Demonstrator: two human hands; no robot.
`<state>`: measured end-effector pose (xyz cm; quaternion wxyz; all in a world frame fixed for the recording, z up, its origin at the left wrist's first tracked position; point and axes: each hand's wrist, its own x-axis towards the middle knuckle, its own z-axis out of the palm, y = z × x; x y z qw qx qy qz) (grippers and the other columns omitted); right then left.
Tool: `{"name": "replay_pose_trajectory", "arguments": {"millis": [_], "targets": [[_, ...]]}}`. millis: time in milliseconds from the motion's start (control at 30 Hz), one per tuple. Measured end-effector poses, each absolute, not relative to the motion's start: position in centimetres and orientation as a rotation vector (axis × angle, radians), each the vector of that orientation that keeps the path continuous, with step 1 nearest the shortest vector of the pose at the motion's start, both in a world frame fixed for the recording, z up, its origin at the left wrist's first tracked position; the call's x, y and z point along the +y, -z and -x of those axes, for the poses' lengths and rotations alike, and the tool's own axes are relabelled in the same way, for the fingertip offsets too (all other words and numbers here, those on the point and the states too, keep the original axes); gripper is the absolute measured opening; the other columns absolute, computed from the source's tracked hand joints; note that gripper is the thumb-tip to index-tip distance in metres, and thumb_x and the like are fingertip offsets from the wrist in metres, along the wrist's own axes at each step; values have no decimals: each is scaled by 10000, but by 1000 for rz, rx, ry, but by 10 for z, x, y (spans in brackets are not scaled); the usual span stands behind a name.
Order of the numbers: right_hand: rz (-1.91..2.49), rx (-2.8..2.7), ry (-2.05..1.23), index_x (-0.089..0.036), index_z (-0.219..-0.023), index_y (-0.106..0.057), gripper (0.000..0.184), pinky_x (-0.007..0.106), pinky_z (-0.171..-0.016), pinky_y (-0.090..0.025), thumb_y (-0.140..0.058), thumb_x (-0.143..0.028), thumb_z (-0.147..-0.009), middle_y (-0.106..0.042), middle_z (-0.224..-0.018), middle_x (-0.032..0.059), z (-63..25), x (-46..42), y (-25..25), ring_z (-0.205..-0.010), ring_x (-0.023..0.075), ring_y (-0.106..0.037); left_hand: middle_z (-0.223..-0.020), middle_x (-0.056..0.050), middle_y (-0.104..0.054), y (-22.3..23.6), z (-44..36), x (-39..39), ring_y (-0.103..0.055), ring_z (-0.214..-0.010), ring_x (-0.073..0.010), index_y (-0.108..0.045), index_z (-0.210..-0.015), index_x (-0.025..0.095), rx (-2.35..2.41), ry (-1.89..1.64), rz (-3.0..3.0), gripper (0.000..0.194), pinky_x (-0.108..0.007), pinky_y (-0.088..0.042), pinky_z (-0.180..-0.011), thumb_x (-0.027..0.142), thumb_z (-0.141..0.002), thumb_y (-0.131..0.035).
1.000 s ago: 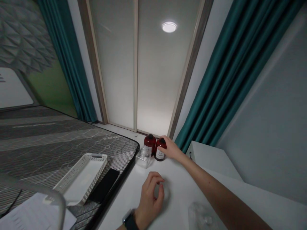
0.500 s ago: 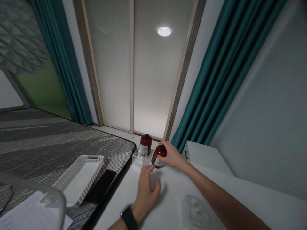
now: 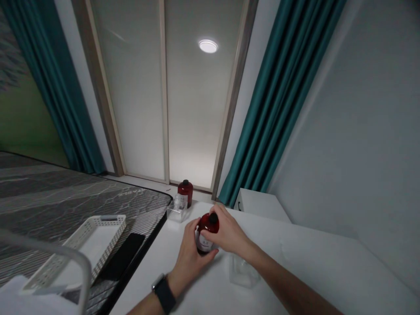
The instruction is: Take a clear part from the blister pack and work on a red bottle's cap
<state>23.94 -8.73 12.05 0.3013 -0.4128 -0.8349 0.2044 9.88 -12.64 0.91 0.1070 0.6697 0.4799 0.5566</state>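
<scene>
A dark red bottle [image 3: 205,243] with a black cap and a white label is between my two hands over the white tabletop. My left hand [image 3: 191,252], with a dark watch on its wrist, curls around the bottle's lower left side. Gripping it from the upper right is my right hand [image 3: 229,232], its fingers near the cap. A second red bottle [image 3: 186,192] stands farther back, partly behind a clear plastic box [image 3: 176,213]. Another clear box [image 3: 242,274] lies on the table below my right forearm, which covers part of it.
To the left, a striped mattress [image 3: 138,205] carries a white perforated basket [image 3: 111,239] and a flat black object [image 3: 124,257]. A curved grey bar [image 3: 85,271] crosses the lower left. Beyond the table stand a white cabinet [image 3: 262,203] and a teal curtain [image 3: 254,131].
My right hand has brought the bottle from beside the second bottle toward me, and my left hand has closed on it. The view has turned somewhat to the right.
</scene>
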Motion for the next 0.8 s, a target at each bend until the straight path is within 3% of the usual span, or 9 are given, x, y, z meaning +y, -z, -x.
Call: {"name": "replay_pose_trajectory", "arguments": {"millis": [300, 500, 633, 800], "targets": [[1165, -2134, -618, -237, -961, -517, 361, 373, -871, -473, -759, -191, -696, -505, -1002, 9, -238, -117, -117, -947, 222, -564, -1256, -134, -568, -8, -107, -135, -580, -1165, -318, -417, -1353, 184, 1482, -1669, -1834, 721, -529, -506, -986, 227, -711, -743], [1012, -2108, -733, -247, -1175, -517, 391, 378, -1021, -433, -614, -121, -817, -505, -1164, 50, -251, -130, -114, -1116, 211, -542, -1283, -130, -564, -16, -107, -139, -577, -1197, -301, -422, -1349, 182, 1493, -1689, -1752, 695, -498, -485, -1031, 247, -718, -705], [990, -2105, -601, -233, -1280, -473, 434, 426, -1075, -378, -580, -151, -868, -531, -1237, 81, -275, -135, -106, -1210, 238, -488, -1286, -132, -574, -20, -108, -140, -584, -1204, -304, -428, -1342, 174, 1534, -1672, -1722, 697, -482, -475, -1047, 312, -717, -704], [1020, -2043, -388, -235, -1236, -513, 338, 449, -992, -411, -525, -169, -905, -600, -1156, 83, -318, -137, -78, -1121, 258, -536, -1284, -140, -566, -21, -108, -141, -577, -1211, -311, -398, -1348, 167, 1543, -1595, -1764, 693, -503, -462, -1058, 325, -736, -683]]}}
